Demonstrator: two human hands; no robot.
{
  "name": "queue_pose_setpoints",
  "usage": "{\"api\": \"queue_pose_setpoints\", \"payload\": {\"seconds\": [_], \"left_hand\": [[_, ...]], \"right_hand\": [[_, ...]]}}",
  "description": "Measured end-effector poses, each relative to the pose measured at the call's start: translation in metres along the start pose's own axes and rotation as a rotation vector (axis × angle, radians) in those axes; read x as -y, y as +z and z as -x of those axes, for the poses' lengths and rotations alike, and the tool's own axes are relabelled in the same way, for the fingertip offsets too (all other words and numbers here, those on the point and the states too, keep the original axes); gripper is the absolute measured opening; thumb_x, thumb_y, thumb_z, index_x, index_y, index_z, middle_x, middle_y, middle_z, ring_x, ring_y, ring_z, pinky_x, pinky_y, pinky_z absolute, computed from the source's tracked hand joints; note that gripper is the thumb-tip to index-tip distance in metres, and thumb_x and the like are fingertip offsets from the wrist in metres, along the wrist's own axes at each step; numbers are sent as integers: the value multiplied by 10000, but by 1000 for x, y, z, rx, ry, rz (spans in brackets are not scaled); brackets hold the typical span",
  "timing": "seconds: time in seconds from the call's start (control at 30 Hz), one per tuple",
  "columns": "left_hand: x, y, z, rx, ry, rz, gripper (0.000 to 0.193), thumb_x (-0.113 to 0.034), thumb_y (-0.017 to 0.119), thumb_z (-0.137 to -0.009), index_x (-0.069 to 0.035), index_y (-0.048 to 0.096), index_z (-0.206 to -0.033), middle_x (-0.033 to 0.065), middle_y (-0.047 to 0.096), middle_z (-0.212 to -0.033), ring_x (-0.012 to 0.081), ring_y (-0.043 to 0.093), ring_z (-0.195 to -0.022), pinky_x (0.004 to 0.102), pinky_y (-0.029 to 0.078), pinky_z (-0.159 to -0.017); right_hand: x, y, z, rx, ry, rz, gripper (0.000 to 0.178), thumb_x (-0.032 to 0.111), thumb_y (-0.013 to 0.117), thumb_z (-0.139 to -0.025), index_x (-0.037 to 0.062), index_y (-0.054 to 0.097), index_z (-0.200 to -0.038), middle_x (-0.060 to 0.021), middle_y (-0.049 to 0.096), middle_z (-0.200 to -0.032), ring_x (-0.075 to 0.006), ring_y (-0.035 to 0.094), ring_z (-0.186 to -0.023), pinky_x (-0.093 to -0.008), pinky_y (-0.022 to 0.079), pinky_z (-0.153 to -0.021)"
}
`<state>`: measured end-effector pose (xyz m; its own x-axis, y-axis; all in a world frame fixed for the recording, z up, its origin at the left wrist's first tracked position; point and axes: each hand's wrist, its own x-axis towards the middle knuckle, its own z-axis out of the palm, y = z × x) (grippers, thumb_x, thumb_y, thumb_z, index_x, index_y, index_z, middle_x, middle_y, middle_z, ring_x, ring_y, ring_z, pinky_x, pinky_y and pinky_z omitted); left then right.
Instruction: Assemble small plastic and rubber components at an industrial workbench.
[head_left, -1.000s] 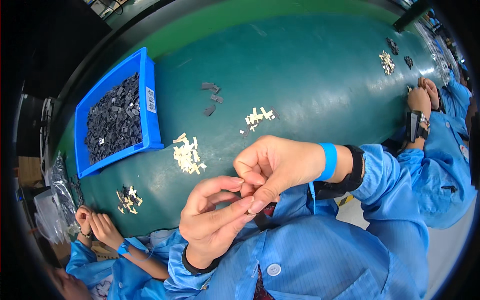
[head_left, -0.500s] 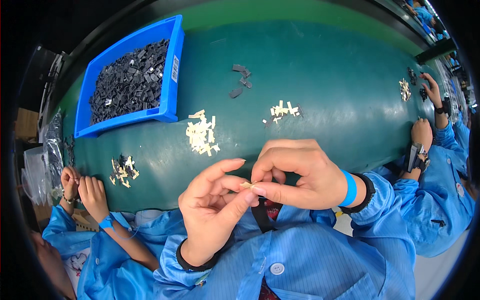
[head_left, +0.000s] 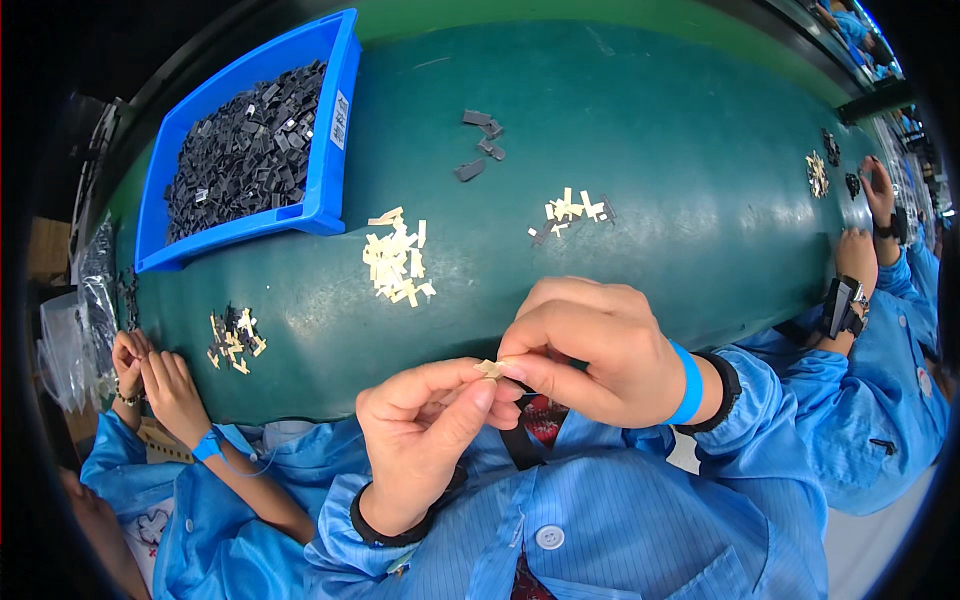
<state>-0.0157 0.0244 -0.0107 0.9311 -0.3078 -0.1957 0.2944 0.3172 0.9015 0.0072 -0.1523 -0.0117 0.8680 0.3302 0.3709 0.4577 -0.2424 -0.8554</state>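
Note:
Just past the table's near edge, a small cream-coloured piece (head_left: 490, 369) is pinched between my two hands. My left hand (head_left: 422, 425) has thumb and index finger closed on its left side, with the other fingers curled below. My right hand (head_left: 605, 350) meets it from the right, thumb and index fingertips pressed together at its edge. The fingertips partly cover the piece, so its full shape is hidden. Nearest to my hands on the table are a pile of cream pieces (head_left: 396, 258) and a smaller mixed group of cream and dark pieces (head_left: 572, 212).
A blue bin (head_left: 338, 150) full of small black parts stands at the far left. Several loose black parts (head_left: 480, 146) lie at the table's middle (head_left: 690, 130). Co-workers' hands (head_left: 172, 390) are at left and at right (head_left: 857, 262), with more small piles near them.
My left index finger, raised before, has come down onto the cream piece. My right hand keeps its pinch. The whole view has shifted slightly.

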Motion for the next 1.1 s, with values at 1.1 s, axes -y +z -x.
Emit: {"api": "queue_pose_setpoints", "payload": {"seconds": [1.1], "left_hand": [[2,-27,-1,-72,-38,32,135,-55,579,-826,67,586,-884,162,631,-742,180,624,-631,283,533,-591]], "right_hand": [[-19,0,-74,145,-44,348,85,79,573,-699,24,545,-642,-121,541,-631,-298,548,-596,-392,437,-528]]}}
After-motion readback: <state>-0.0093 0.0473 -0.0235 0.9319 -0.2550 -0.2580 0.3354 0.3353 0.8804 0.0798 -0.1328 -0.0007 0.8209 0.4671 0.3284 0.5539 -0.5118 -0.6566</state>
